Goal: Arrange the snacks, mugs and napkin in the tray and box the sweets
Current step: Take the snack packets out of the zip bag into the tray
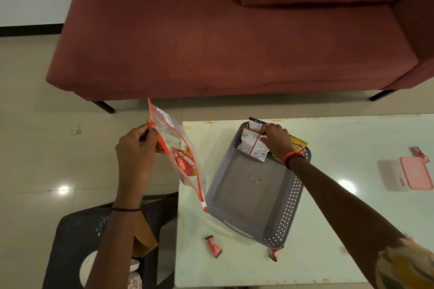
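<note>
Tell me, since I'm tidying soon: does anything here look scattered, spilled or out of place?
Yes. Three red wrapped sweets lie loose on the table: one left of the tray, near its front end, one against its near corner, one beside the pink box. Small yellowish bits, like crumbs, sit on the tray floor.

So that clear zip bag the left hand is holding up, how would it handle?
Probably floppy: the zip bag sags limp below the left hand, which pinches its orange edge. Likely light, since little beyond a red snack packet shows inside, slumped low. The glossy film may be slippery.
</note>
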Tool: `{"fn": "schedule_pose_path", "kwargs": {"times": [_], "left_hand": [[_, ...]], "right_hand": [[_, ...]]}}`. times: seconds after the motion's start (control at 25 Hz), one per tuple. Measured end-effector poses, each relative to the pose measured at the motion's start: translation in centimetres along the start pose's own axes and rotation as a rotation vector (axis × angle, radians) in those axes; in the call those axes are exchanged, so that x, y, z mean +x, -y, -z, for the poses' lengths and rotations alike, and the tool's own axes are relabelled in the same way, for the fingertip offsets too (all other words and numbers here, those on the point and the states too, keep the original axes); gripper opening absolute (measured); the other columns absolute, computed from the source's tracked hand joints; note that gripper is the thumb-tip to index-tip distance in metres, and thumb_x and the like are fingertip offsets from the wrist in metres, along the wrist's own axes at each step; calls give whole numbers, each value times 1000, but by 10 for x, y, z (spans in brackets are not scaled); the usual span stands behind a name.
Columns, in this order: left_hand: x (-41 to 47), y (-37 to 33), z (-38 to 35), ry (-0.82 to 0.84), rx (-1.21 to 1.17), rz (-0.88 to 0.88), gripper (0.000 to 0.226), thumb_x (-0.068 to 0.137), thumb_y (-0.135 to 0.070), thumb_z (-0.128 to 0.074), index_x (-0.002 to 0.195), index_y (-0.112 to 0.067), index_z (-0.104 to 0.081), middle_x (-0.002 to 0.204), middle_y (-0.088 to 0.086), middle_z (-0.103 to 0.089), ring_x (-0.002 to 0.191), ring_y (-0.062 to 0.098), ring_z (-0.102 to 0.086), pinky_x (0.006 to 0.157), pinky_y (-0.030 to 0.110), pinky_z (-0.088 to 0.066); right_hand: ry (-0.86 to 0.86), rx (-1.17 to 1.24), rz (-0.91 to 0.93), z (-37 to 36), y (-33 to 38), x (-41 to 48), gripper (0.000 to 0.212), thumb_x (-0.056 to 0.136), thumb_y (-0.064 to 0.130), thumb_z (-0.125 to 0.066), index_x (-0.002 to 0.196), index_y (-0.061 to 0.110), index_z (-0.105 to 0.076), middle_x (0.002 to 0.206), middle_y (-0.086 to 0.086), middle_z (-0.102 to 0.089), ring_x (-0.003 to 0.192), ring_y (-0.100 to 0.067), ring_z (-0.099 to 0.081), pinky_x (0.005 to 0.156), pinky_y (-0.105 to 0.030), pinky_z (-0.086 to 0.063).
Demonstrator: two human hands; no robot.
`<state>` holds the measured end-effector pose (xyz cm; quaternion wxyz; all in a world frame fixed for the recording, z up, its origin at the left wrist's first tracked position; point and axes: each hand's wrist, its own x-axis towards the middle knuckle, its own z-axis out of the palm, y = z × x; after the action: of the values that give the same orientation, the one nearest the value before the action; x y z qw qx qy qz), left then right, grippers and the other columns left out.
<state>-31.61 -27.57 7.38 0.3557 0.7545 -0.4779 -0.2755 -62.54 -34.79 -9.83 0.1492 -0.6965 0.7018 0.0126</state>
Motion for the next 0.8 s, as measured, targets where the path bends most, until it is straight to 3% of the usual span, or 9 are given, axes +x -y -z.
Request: {"fn": "schedule_pose_path", "kwargs": {"times": [0.12,0.2,0.32,0.4,0.48,0.6,0.68,0.8], "left_hand": [[-5,0,0,0,18,-11,31,94,-28,-50,111,-6,-65,93,11,-70,70,17,-66,63,20,-52],[-9,-1,-1,-1,24,-10,32,94,-27,-49,111,-5,-65,95,13,-71,74,22,-68,69,27,-56],[-17,-3,0,-2,46,-14,34,95,-26,-49,112,-2,-64,98,17,-70,83,29,-69,77,36,-56],[-24,-7,2,-11,68,-12,33,95,-25,-48,112,-1,-64,98,18,-70,85,29,-68,78,34,-55],[-33,-14,4,-15,87,-14,33,95,-24,-47,111,0,-64,97,19,-69,85,28,-67,77,29,-54],[-47,-28,6,-26,137,-30,32,96,-23,-46,108,1,-65,94,18,-69,78,18,-61,63,6,-38],[-57,-37,6,-21,138,-40,33,96,-23,-44,105,1,-66,92,17,-69,76,20,-64,60,5,-37],[-74,-50,8,-17,111,-69,30,96,-21,-46,104,1,-66,91,18,-69,78,25,-66,60,10,-43]], "right_hand": [[-39,58,-19,11,3,-6,29,87,22,-62,113,9,-61,110,-13,-66,100,-29,-61,85,-41,-51],[-93,231,-37,28,16,-15,25,88,20,-61,110,7,-62,109,-12,-66,98,-27,-62,82,-37,-53],[-151,606,-94,77,54,-43,12,90,11,-58,99,5,-63,101,-11,-68,86,-19,-63,69,-17,-47],[-145,816,-153,118,83,-73,7,89,7,-58,92,5,-63,91,-11,-70,78,-18,-63,67,-18,-48],[-73,1094,-148,157,107,-112,5,87,3,-58,89,2,-63,81,-8,-71,72,-18,-66,70,-26,-56],[211,1456,-71,195,143,-166,12,91,-3,-51,93,-3,-63,83,-10,-71,71,-17,-69,72,-21,-59],[393,1390,-89,197,162,-185,21,95,-1,-44,102,-3,-64,99,-19,-70,90,-27,-69,85,-27,-57],[438,1090,-41,186,171,-191,31,96,0,-37,117,-3,-61,121,-21,-63,112,-33,-60,103,-39,-47]]}}
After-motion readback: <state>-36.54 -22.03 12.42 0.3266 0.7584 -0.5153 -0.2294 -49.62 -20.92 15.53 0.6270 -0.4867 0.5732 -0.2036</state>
